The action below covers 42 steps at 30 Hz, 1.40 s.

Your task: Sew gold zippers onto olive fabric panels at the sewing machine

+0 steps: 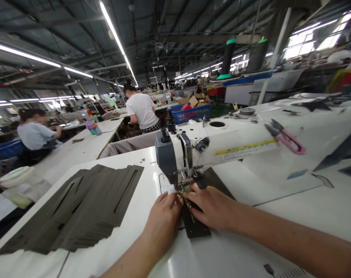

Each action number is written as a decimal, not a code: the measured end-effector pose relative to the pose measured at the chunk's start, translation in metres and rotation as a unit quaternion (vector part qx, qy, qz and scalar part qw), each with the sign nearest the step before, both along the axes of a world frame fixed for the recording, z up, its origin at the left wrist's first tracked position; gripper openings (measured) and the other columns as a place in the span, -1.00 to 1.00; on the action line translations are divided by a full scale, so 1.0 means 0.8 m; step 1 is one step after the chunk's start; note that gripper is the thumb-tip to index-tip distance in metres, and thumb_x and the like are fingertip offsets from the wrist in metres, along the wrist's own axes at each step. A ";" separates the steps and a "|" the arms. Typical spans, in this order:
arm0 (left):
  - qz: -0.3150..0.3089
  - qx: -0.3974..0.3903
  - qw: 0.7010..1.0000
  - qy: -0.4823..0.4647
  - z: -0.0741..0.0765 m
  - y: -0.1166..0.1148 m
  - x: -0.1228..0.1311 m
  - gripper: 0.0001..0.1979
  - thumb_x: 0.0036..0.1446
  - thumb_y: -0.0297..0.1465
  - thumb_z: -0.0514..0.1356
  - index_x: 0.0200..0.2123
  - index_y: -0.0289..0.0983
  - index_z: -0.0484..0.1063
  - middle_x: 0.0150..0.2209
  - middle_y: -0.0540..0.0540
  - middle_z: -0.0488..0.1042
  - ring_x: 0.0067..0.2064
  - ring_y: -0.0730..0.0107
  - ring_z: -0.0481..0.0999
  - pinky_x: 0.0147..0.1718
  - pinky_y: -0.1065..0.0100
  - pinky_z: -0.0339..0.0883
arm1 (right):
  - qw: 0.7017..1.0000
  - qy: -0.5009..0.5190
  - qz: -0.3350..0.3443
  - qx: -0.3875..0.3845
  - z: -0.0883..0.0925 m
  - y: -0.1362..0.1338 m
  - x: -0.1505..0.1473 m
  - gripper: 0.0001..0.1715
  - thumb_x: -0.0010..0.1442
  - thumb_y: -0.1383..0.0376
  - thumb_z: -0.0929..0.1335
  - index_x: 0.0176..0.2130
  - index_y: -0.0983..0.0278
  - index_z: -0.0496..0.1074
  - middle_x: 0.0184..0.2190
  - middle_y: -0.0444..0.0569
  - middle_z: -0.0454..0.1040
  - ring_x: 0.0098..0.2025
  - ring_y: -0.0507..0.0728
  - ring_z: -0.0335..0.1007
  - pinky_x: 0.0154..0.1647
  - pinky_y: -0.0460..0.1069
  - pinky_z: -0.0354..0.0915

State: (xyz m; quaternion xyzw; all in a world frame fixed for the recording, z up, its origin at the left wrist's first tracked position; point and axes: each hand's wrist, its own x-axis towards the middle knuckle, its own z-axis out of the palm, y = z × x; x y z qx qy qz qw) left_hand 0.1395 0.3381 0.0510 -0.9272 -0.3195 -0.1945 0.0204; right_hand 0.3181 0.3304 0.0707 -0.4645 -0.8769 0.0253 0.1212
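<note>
Dark grey slotted piece (195,227) under the presser foot (181,186), left grip (163,221) and right grip (210,206) both holding it flat, matching stack (77,206) left of the grips

**Dark grey panel (196,228) lying flat under the sewing machine (187,154) needle**
A fanned stack of matching slotted panels (77,208) lies on the white table (120,247) at nine o'clock from it, their edges overlapping in neat steps.

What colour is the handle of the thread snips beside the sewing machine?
Pink: the metal thread snips with a pink loop handle show best in the head view.
</note>
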 end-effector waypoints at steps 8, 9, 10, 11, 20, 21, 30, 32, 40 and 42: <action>0.024 -0.030 0.998 0.041 0.009 -0.006 0.001 -0.72 0.04 -0.57 0.04 -0.15 -0.32 0.34 -0.21 -0.17 0.40 -0.14 0.26 0.40 0.06 0.05 0.17 | 0.996 -0.048 -0.025 0.068 -0.014 0.009 -0.008 -0.75 0.13 0.52 0.19 -0.27 0.37 0.40 -0.35 0.08 0.45 -0.36 0.15 0.38 -0.45 -0.04 0.21; 0.026 -0.028 0.998 0.042 0.008 -0.005 0.000 -0.74 0.05 -0.57 0.05 -0.15 -0.32 0.34 -0.22 -0.16 0.40 -0.14 0.26 0.40 0.06 0.06 0.16 | 0.996 -0.044 -0.037 0.071 -0.014 0.008 -0.009 -0.76 0.13 0.51 0.19 -0.28 0.37 0.40 -0.36 0.08 0.45 -0.38 0.14 0.38 -0.45 -0.04 0.21; 0.026 -0.024 0.998 0.043 0.006 -0.005 0.000 -0.75 0.05 -0.57 0.05 -0.16 -0.32 0.34 -0.22 -0.16 0.40 -0.13 0.26 0.39 0.06 0.07 0.15 | 0.995 -0.039 -0.045 0.074 -0.014 0.007 -0.009 -0.77 0.13 0.49 0.19 -0.28 0.36 0.39 -0.35 0.07 0.45 -0.38 0.13 0.38 -0.44 -0.05 0.21; 0.026 -0.022 0.999 0.043 0.004 -0.005 0.000 -0.76 0.05 -0.57 0.05 -0.17 -0.32 0.34 -0.21 -0.16 0.40 -0.12 0.26 0.39 0.07 0.07 0.14 | 0.995 -0.033 -0.047 0.076 -0.014 0.006 -0.008 -0.79 0.14 0.46 0.20 -0.26 0.35 0.38 -0.33 0.06 0.45 -0.36 0.13 0.39 -0.42 -0.05 0.22; 0.015 -0.026 0.999 0.021 0.005 -0.007 0.000 -0.74 0.03 -0.62 0.03 -0.19 -0.34 0.35 -0.25 -0.15 0.41 -0.17 0.26 0.39 0.01 0.08 0.21 | 0.997 0.051 -0.038 0.034 -0.013 0.015 0.000 -0.81 0.16 0.40 0.24 -0.29 0.29 0.43 -0.29 -0.01 0.48 -0.25 0.09 0.41 -0.20 -0.07 0.25; 0.016 -0.029 0.999 0.017 0.005 -0.007 0.000 -0.74 0.03 -0.62 0.03 -0.19 -0.34 0.35 -0.25 -0.16 0.41 -0.15 0.25 0.39 0.02 0.09 0.21 | 0.997 0.052 -0.041 0.036 -0.015 0.017 0.000 -0.80 0.15 0.43 0.23 -0.31 0.29 0.43 -0.29 -0.02 0.48 -0.25 0.09 0.41 -0.19 -0.08 0.24; 0.015 -0.030 0.998 0.056 0.001 -0.006 0.004 -0.61 0.10 -0.59 0.05 0.02 -0.24 0.27 -0.11 -0.20 0.31 -0.08 0.17 0.33 -0.15 0.10 0.32 | 0.979 0.076 -0.178 0.057 -0.037 0.023 0.000 -0.80 0.15 0.23 0.29 -0.40 0.31 0.42 -0.46 -0.05 0.48 -0.38 0.09 0.41 -0.38 -0.10 0.23; 0.012 -0.038 0.998 0.056 0.002 -0.004 0.005 -0.60 0.09 -0.59 0.06 0.01 -0.23 0.28 -0.10 -0.20 0.29 -0.07 0.16 0.31 -0.13 0.09 0.30 | 0.976 0.070 -0.199 0.055 -0.037 0.024 -0.002 -0.77 0.16 0.22 0.28 -0.39 0.32 0.42 -0.48 -0.03 0.49 -0.40 0.10 0.42 -0.39 -0.10 0.22; -0.003 -0.027 0.998 0.060 0.000 0.001 0.006 -0.66 0.13 -0.55 0.00 -0.03 -0.27 0.33 -0.14 -0.22 0.28 -0.09 0.13 0.30 -0.17 0.08 0.30 | 0.964 0.025 -0.263 0.026 -0.035 0.026 -0.015 -0.57 0.24 0.22 0.14 -0.29 0.46 0.44 -0.36 0.21 0.49 -0.29 0.18 0.44 -0.30 -0.05 0.24; -0.005 -0.023 0.998 0.065 -0.001 0.001 0.006 -0.67 0.14 -0.55 -0.01 -0.04 -0.28 0.34 -0.14 -0.22 0.28 -0.11 0.14 0.31 -0.17 0.08 0.30 | 0.962 0.016 -0.271 0.013 -0.034 0.027 -0.016 -0.55 0.25 0.22 0.12 -0.27 0.47 0.44 -0.33 0.25 0.48 -0.25 0.21 0.43 -0.27 -0.03 0.25</action>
